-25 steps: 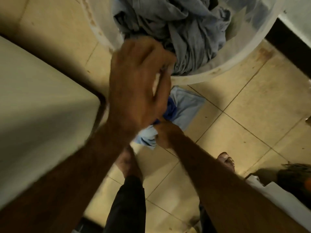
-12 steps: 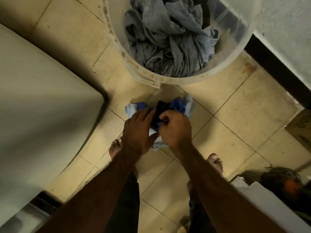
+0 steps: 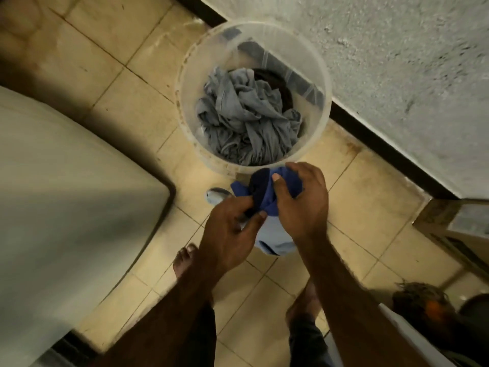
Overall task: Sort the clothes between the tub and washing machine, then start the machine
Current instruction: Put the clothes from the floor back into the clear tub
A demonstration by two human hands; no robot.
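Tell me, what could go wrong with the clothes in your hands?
1. The light blue piece hangs loose below the left hand and right hand; it might slip onto the floor.
2. The dark blue cloth is bunched with it; washed together, its colour may run.

- We see the tub (image 3: pixel 182 83) as a cloudy, see-through white, with brownish stains along its rim.
- The clothes in the tub (image 3: pixel 246 123) are a faded grey-blue; one dark brown piece (image 3: pixel 275 80) shows behind them.
- The bundle (image 3: pixel 266 200) we hold is bright blue with a navy fold, and pale blue lower down.
- The washing machine (image 3: pixel 66 181) looks cream-white to us.
- The floor (image 3: pixel 105 30) has beige tiles with thin dark joint lines.
- The wall (image 3: pixel 397 62) is speckled grey-white, with a black skirting (image 3: pixel 370 139) below it.
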